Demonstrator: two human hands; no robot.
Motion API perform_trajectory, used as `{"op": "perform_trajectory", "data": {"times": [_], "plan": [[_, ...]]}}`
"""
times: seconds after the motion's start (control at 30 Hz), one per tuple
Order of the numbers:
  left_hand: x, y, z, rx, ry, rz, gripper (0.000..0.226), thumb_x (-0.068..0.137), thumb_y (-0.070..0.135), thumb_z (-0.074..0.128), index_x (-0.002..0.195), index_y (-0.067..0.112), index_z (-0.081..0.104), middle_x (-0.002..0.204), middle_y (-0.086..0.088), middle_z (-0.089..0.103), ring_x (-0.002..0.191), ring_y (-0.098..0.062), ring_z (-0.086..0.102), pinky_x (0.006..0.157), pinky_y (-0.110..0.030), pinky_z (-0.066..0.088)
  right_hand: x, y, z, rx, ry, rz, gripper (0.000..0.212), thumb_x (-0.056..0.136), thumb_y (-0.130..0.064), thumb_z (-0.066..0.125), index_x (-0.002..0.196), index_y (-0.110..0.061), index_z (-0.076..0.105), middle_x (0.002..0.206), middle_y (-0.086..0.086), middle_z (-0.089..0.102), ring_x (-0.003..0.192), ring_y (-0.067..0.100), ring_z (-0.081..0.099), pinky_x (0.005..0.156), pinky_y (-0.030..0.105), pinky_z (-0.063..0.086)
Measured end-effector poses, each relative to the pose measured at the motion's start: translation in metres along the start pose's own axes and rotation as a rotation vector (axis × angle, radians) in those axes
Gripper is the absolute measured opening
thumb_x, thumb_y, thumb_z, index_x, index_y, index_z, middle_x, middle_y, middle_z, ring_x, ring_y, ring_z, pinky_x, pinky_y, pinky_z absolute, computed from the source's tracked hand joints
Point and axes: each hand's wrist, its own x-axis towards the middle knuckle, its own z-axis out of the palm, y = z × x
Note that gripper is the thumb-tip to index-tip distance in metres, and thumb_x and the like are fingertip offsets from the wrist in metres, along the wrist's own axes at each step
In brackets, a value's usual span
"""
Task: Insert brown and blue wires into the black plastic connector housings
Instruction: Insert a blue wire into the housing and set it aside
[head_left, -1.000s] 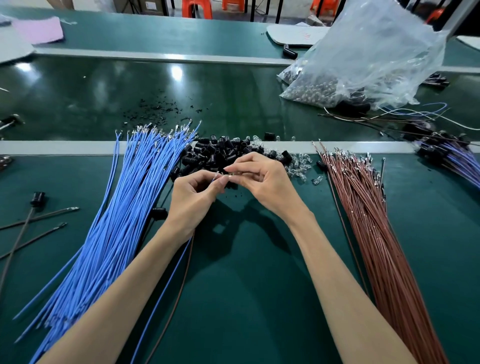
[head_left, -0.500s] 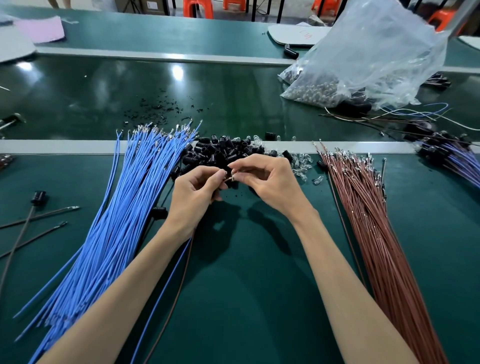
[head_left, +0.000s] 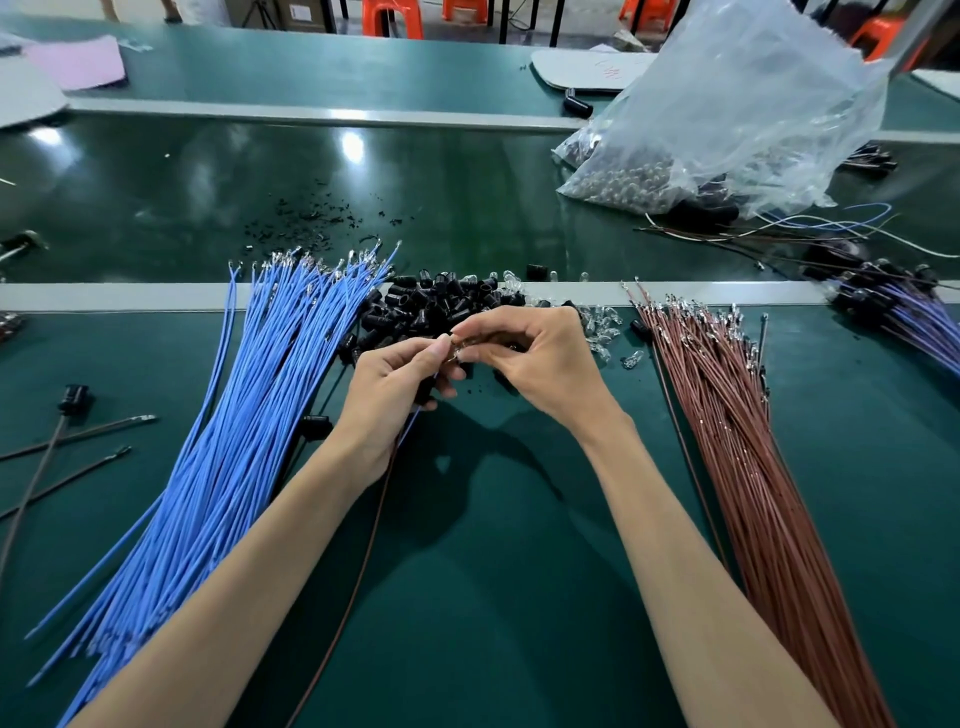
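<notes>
Pinching at the fingertips: left hand (head_left: 395, 400) and right hand (head_left: 537, 358) are meeting over a small metal terminal (head_left: 456, 351), fingers of both curling tight on it. Blue wire (head_left: 414, 423) and brown wire (head_left: 363, 561) are trailing down out of the left hand. Whether a housing is already inside that grip, cannot tell.

Against a second ago, the hands are sitting almost where they were, with the fingers drawing slightly closer. The blue wire's long tail beside the forearm is no longer showing. Reads as insertion under way, not finished.

Around:
- black housings (head_left: 431, 306) are lying heaped just behind the hands
- blue bundle (head_left: 234, 415) on the left, brown bundle (head_left: 727, 415) on the right
- clear parts (head_left: 602, 332) are lying scattered near the right knuckles

Nothing is blocking the work, though fingers are hiding the joint.
</notes>
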Motion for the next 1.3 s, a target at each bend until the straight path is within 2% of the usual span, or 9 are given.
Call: {"op": "perform_trajectory", "data": {"times": [0.23,0.5,0.67,0.87,0.97,1.07,1.13,1.23,1.3], "plan": [[0.001,0.006,-0.005,0.040,-0.039,0.018,0.020,0.092,0.023,0.059,0.078,0.018,0.072,0.067,0.003,0.067,0.054,-0.007,0.053,0.050,-0.016,0.040,0.002,-0.004,0.000,-0.016,0.004,0.054,0.020,0.074,0.005,0.074,0.093,-0.003,0.075,0.083,-0.004,0.072,0.075,0.001,0.069,0.078,0.016,0.053],[0.000,0.011,-0.010,0.053,-0.147,0.006,0.023,0.086,0.027,0.060,0.068,0.020,0.072,0.061,-0.001,0.062,0.051,-0.010,0.046,0.047,-0.016,0.036,0.002,-0.009,-0.005,-0.009,-0.066,0.065,0.022,0.073,0.008,0.075,0.092,-0.003,0.075,0.082,0.006,0.075,0.074,0.002,0.069,0.077,0.014,0.052],[0.001,0.010,-0.016,0.115,-0.236,0.026,0.026,0.091,0.016,0.054,0.071,0.013,0.069,0.057,-0.001,0.060,0.049,-0.009,0.045,0.046,-0.015,0.035,0.002,-0.012,-0.006,-0.005,-0.136,0.076,0.022,0.075,0.013,0.070,0.091,-0.002,0.075,0.075,0.013,0.074,0.069,0.007,0.070,0.074,0.016,0.052],[0.003,0.012,-0.024,0.138,-0.345,-0.044,0.022,0.079,0.029,0.059,0.063,0.019,0.072,0.057,0.000,0.060,0.049,-0.007,0.048,0.047,-0.014,0.037,-0.001,-0.015,-0.006,0.028,-0.212,0.074,0.022,0.074,0.010,0.073,0.090,-0.006,0.075,0.073,0.007,0.073,0.068,0.009,0.069,0.075,0.021,0.054],[0.006,0.014,-0.029,0.123,-0.384,-0.100,0.020,0.077,0.033,0.062,0.067,0.020,0.073,0.064,0.001,0.064,0.053,-0.007,0.051,0.050,-0.013,0.040,0.000,-0.017,-0.005,0.041,-0.221,0.071,0.022,0.075,0.009,0.074,0.090,-0.007,0.074,0.072,0.004,0.072,0.067,0.005,0.068,0.070,0.015,0.051],[0.009,0.018,-0.039,0.148,-0.454,-0.143,0.028,0.076,0.047,0.062,0.086,0.025,0.076,0.089,-0.002,0.074,0.073,-0.012,0.067,0.065,-0.016,0.052,0.002,-0.018,-0.008,0.038,-0.215,0.083,0.023,0.075,0.010,0.073,0.091,-0.006,0.074,0.077,0.004,0.073,0.068,0.001,0.067,0.069,0.013,0.050],[0.011,0.021,-0.044,0.185,-0.353,-0.122,0.034,0.078,0.052,0.058,0.086,0.025,0.076,0.089,-0.004,0.075,0.081,-0.017,0.071,0.070,-0.019,0.055,0.002,-0.019,-0.013,0.046,-0.195,0.089,0.023,0.075,0.009,0.073,0.091,-0.007,0.074,0.082,0.011,0.074,0.071,0.004,0.067,0.073,0.018,0.054],[0.017,0.020,-0.049,0.222,-0.007,0.042,0.033,0.092,0.037,0.054,0.071,0.017,0.069,0.052,0.004,0.059,0.059,-0.014,0.065,0.063,-0.018,0.052,0.002,-0.019,-0.023,0.105,-0.150,0.092,0.026,0.074,0.010,0.073,0.095,-0.005,0.072,0.085,0.012,0.073,0.075,0.008,0.068,0.078,0.019,0.056],[0.018,0.020,-0.048,0.190,-0.010,0.114,0.008,0.094,0.017,0.057,0.090,0.019,0.063,0.062,0.006,0.058,0.061,-0.011,0.062,0.064,-0.017,0.050,0.002,-0.019,-0.028,0.120,-0.129,0.090,0.027,0.074,0.011,0.073,0.098,-0.002,0.071,0.084,0.010,0.072,0.075,0.007,0.068,0.075,0.016,0.054]]}}
